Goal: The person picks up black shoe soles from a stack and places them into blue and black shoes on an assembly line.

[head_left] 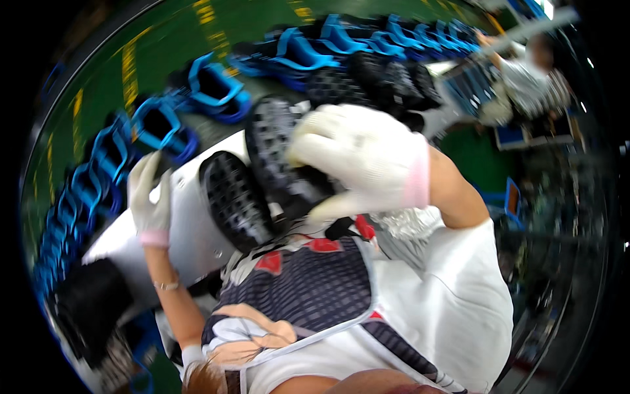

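Observation:
My right hand (361, 157), in a white glove with a pink cuff, is closed around a black studded shoe sole (279, 148) and holds it up close to my chest. A second black sole (235, 200) lies just left of it on the white table (190, 230). My left hand (151, 197), gloved the same way, is raised over the table's left part with its fingers stretched up and nothing in it. It is apart from both soles.
Blue shoe holders (216, 88) run in a curved row along the far side, over a green floor. More black soles (387, 79) are stacked at the back. A black bin (92, 308) stands at lower left. Another person (525, 75) works at upper right.

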`<state>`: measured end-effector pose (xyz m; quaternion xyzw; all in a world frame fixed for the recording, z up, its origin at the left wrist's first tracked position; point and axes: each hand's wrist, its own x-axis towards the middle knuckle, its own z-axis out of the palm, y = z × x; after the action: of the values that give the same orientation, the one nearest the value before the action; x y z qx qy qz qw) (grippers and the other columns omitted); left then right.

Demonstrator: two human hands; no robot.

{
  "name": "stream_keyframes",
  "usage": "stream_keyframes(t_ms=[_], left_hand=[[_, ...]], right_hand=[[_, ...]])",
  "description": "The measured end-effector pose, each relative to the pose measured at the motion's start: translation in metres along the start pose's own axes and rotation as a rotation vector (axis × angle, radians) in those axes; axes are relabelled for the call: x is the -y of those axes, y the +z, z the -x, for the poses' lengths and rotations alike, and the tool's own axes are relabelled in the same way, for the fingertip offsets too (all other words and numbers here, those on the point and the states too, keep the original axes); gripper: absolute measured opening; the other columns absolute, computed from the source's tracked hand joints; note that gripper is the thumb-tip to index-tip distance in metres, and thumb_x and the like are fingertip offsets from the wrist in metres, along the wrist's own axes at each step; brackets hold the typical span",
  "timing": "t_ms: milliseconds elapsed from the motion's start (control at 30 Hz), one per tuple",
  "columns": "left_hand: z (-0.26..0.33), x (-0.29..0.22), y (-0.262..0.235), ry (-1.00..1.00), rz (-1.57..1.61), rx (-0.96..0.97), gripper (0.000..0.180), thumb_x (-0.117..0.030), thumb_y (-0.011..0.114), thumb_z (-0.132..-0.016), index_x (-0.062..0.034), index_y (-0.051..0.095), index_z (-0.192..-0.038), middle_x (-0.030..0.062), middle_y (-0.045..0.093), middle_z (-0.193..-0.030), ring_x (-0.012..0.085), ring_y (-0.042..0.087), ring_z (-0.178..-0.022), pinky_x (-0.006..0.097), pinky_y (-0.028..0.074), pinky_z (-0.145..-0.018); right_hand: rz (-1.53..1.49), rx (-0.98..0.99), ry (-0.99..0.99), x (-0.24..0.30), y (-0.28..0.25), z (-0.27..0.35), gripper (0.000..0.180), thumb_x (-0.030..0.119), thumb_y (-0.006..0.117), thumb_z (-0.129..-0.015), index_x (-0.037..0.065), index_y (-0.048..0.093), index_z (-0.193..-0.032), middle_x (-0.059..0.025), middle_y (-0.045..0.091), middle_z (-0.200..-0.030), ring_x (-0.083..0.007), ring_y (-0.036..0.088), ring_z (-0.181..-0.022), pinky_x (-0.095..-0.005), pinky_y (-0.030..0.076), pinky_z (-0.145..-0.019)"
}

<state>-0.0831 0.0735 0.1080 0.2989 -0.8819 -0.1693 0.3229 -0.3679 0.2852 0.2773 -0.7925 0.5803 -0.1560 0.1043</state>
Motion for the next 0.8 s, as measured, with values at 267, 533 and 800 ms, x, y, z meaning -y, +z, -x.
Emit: stream_keyframes(t_ms=[267,533,800], left_hand=[[-0.023,-0.045,-0.013,-0.198,0.841,0.017,0.052,-0.024,0.042,-0.107,0.0048,0.044,-0.149,0.0201,0.053,-0.144,0.0232,0.058,-0.121,0.032,0.046,-0.102],[-0.010,-0.019,-0.020,-0.783,1.230,-0.413,0.063,-0.045,0.047,-0.106,-0.0031,0.031,-0.150,0.0092,0.043,-0.148,0.0242,0.043,-0.135,0.044,0.031,-0.116],[-0.019,-0.024,-0.014,-0.304,0.876,-0.360,0.073,-0.048,0.051,-0.102,0.0023,0.031,-0.152,0.0174,0.042,-0.152,0.0289,0.042,-0.142,0.042,0.030,-0.120]], right_hand=[[0.032,-0.227,-0.146,0.016,-0.011,-0.028,0.038,0.034,0.078,-0.077,0.004,0.071,-0.100,-0.0146,0.068,-0.103,-0.0317,0.066,-0.103,-0.0411,0.056,-0.084],[-0.003,-0.181,-0.229,0.038,0.018,-0.078,0.032,0.033,0.073,-0.084,0.008,0.075,-0.105,-0.0122,0.073,-0.100,-0.0287,0.070,-0.097,-0.0406,0.059,-0.083],[-0.035,0.065,0.089,0.035,0.018,-0.095,0.036,0.030,0.065,-0.087,0.001,0.074,-0.106,-0.0189,0.074,-0.102,-0.0322,0.071,-0.102,-0.0433,0.059,-0.079]])
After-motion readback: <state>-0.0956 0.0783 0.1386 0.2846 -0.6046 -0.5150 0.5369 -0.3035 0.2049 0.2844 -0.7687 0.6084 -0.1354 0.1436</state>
